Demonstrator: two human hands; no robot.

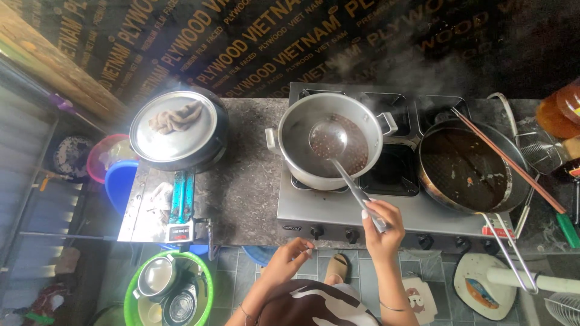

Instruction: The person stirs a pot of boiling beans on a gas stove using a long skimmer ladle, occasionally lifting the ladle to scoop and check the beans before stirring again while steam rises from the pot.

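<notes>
My right hand (382,226) grips the handle of a metal ladle (329,140) whose bowl hangs over a steaming metal pot (295,127) of dark liquid on the left burner of a steel gas stove (338,211). My left hand (291,256) hovers loosely curled just below the stove's front edge, near the knobs (316,232), holding nothing.
A dark wok (464,172) with long chopsticks (513,166) across it sits on the right burner. A lidded pan with a cloth on top (177,128) stands on the grey counter at left. Plastic basins (168,293) with cookware lie on the tiled floor. A wire skimmer (539,151) rests at far right.
</notes>
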